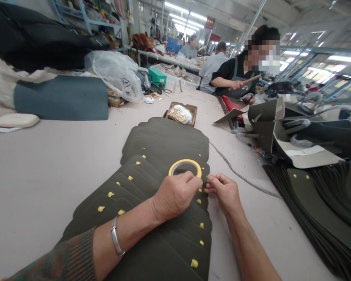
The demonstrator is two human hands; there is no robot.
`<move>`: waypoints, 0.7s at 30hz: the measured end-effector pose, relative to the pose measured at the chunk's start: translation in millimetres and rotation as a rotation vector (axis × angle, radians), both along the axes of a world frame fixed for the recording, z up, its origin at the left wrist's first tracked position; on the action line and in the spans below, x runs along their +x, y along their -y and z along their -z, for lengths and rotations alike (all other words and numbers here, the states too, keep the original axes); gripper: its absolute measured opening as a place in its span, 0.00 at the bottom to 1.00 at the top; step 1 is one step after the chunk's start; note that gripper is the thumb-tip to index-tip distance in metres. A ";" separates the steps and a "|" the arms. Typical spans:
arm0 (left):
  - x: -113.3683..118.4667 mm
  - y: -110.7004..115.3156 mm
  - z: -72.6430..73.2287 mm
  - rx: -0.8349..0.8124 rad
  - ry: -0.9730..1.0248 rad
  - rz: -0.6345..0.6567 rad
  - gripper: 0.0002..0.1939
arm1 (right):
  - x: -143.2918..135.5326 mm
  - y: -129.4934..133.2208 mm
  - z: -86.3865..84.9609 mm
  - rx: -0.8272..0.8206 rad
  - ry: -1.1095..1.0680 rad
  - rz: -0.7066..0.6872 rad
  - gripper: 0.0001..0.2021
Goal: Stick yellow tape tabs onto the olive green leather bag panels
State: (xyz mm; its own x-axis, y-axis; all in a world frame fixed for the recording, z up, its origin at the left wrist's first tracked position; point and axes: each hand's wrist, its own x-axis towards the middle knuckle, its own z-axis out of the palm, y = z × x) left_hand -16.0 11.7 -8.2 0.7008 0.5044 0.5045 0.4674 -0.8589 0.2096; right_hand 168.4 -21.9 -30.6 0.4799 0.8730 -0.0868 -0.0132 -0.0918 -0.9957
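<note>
Dark olive panels (pixel 163 242) lie overlapped in a fanned stack, with small yellow tape pieces (pixel 194 263) along both sides. My left hand (pixel 177 194), with a silver bangle at the wrist, is closed on a yellow tape roll (pixel 185 162) above the panels. Just right of it, near the stack's right edge, my right hand (pixel 222 189) pinches something too small to make out, perhaps a bit of tape. Small metal studs (pixel 199 155) show on the upper panels near the right edge.
Beyond the stack sits a small box (pixel 195 113) of gold-coloured parts. More dark panels (pixel 318 203) and bag pieces (pixel 263 113) lie at right. Left are a blue-grey sheet (pixel 61 97) and a plastic bag (pixel 117 74). Across the table a person (pixel 236 74) holds a wooden tool.
</note>
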 end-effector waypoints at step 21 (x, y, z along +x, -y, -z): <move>5.9 -17.3 12.4 0.005 -0.293 -0.042 0.05 | 11.9 -30.3 5.2 -0.045 0.657 -0.095 0.16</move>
State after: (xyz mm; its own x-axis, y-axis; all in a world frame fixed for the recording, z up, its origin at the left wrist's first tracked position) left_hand -10.1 29.0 -20.7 0.7959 0.5337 0.2860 0.5421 -0.8384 0.0558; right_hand 180.3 8.4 -35.8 0.3669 0.9164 0.1602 0.6058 -0.1047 -0.7887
